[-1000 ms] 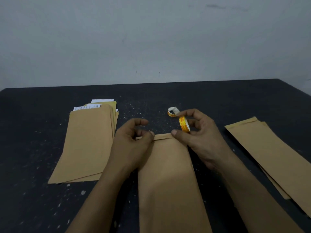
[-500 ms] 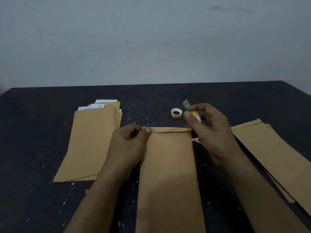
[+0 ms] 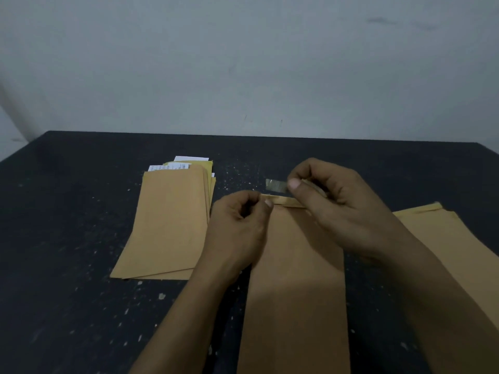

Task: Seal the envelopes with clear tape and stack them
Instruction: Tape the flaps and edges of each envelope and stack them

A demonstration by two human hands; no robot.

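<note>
A brown envelope (image 3: 297, 279) lies lengthwise on the black table (image 3: 67, 292) in front of me, its flap folded down at the far end. My left hand (image 3: 240, 225) pinches the flap's left corner. My right hand (image 3: 332, 203) hovers over the flap's right end and grips a roll of clear tape, mostly hidden in its fingers. A short free strip of clear tape (image 3: 276, 185) sticks out to the left from under the thumb, just above the flap.
A pile of brown envelopes (image 3: 167, 225) with white papers showing at the top lies to the left. More brown envelopes (image 3: 459, 238) lie at the right edge. A grey wall stands behind the table's far edge.
My right hand has moved left over the flap and now covers the second tape roll on the table. The free tape strip points left. My left hand stays on the flap corner.
</note>
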